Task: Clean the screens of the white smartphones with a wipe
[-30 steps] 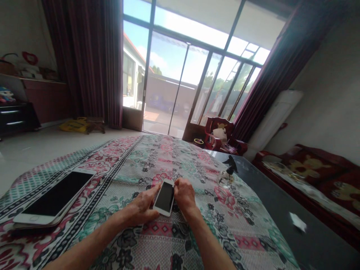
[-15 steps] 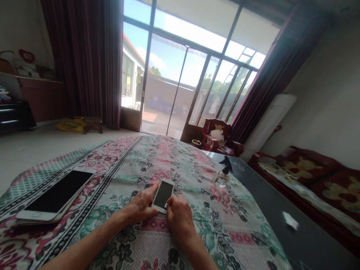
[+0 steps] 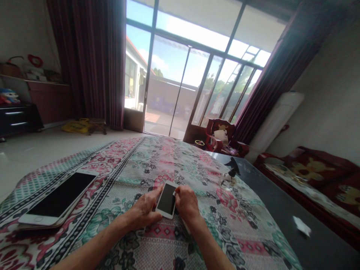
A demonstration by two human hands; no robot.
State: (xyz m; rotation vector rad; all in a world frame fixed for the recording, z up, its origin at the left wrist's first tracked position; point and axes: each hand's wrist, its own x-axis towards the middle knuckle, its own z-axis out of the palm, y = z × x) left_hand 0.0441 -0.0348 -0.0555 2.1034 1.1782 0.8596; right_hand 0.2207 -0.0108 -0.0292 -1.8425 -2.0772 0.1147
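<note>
A small white phone [image 3: 165, 200] with a dark screen lies on the patterned tablecloth. My left hand [image 3: 147, 204] grips its left edge, with the fingers along the side and the thumb near the bottom corner. At the phone's right edge, my right hand [image 3: 187, 204] is closed in a pinch. A bit of something white shows at its fingertips; the fingers hide the rest. Off to the left lies a larger white phone [image 3: 59, 197], screen up, resting on another flat item.
A clear spray bottle [image 3: 230, 174] with a black head stands at the cloth's right side. Beyond it, a crumpled white tissue [image 3: 302, 226] lies on the dark tabletop [image 3: 270, 198]. A red wooden sofa [image 3: 315, 168] is at the right, glass doors ahead.
My right hand has moved up along the phone's right edge, from near the lower corner to about the middle. The left hand keeps its grip. The view has shifted slightly.
</note>
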